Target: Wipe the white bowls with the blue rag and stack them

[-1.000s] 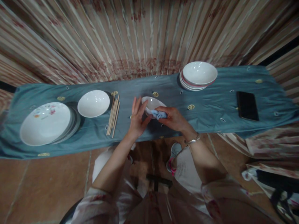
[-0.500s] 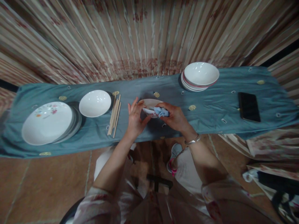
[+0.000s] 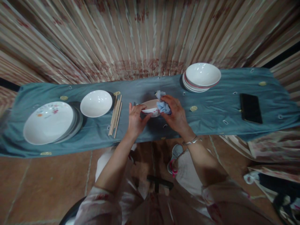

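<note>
A small white bowl point(image 3: 150, 107) with red marks on its outside is tilted between my hands, over the middle of the table. My left hand point(image 3: 136, 119) grips its left side, thumb on the near face and fingers at the rim. In my right hand point(image 3: 175, 115) is a crumpled light blue cloth point(image 3: 163, 106), pressed against the bowl's right side. Part of the cloth sticks up above the rim. My right fingers and the cloth hide the bowl's right end.
On the left stand a stack of plates point(image 3: 49, 125), a white bowl point(image 3: 96, 103) and several chopsticks point(image 3: 115, 116). A bowl stack point(image 3: 203, 75) is at the back right, with a black flat object point(image 3: 250, 107) farther right. A teal cloth point(image 3: 211, 115) covers the table; a curtain hangs behind.
My right hand has shifted slightly on the bowl's right side, and the blue cloth now rises higher above the rim. The bowl's tilt has changed a little. My left hand keeps its grip.
</note>
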`<state>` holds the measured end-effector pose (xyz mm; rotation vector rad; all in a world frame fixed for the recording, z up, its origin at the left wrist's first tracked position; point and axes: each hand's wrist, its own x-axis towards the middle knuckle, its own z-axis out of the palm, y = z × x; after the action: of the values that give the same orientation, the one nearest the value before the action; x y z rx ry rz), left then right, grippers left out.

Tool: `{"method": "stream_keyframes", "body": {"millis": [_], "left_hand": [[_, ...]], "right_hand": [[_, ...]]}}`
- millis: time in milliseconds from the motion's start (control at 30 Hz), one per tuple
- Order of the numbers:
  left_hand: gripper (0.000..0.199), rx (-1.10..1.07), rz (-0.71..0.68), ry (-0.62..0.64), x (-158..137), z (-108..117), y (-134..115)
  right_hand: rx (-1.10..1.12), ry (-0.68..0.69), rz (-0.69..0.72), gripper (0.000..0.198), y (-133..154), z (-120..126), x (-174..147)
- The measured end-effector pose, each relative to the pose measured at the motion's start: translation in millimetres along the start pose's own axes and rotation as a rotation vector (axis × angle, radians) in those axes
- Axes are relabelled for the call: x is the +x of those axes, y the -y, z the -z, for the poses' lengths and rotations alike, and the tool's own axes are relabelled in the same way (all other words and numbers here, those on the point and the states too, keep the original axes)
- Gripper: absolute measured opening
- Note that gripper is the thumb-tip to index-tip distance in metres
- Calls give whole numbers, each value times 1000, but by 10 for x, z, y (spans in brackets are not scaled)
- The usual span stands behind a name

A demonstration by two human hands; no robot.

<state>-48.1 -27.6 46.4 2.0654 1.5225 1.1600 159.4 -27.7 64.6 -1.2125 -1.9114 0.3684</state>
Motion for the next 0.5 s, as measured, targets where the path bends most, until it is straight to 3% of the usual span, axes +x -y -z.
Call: {"method": "stream_keyframes", "body": {"millis": [300, 500], "left_hand": [[11, 28, -14, 11, -1, 11, -27], [16, -78, 1, 30, 11, -2, -70]], "right_hand": [[-7, -48, -23, 49, -5, -63, -34], [-8, -87, -41, 51, -12, -115, -40]]}}
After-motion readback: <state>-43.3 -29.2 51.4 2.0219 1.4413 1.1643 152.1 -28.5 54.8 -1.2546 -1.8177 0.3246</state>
